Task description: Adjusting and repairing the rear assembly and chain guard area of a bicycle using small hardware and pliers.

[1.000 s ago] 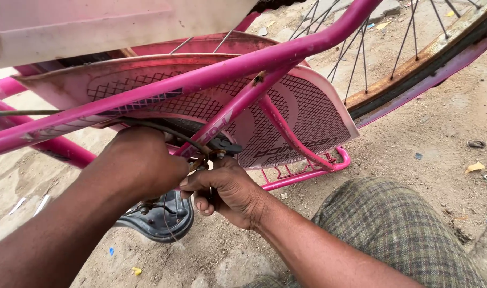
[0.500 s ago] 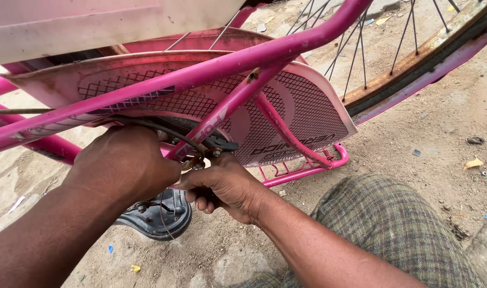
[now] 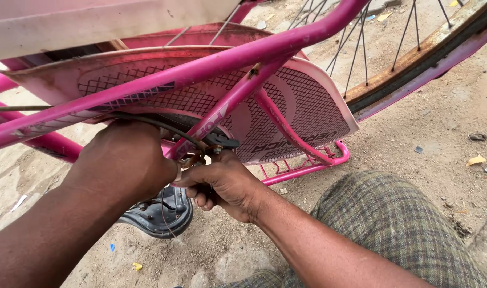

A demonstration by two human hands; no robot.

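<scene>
Pink bicycle frame: upturned on sandy ground, its tubes crossing the view from lower left to upper right.

Rear wheel: rusted rim and spokes, seen at the upper right, partly cut off by the picture's edge.

Mesh chain guard: pink and white, mounted behind the frame tubes.

Checked trouser leg: seen at the lower right.

Left hand: closed over the fitting where the black cable meets the frame; what is gripped beneath it is hidden.

Right hand: fingers curled shut around a small dark part just below the brake fitting, thumb pressed toward the left hand.

Black saddle: resting on the ground beneath both hands.

Risks judged: the small rusty fitting may be dropped into the sand if a finger slips; the cable may spring free if tension is released unevenly; a knuckle may be scraped on the frame.

Not determinable: the exact part held, whether a tool is in either hand, and the fitting's fasteners, all covered by the hands.
</scene>
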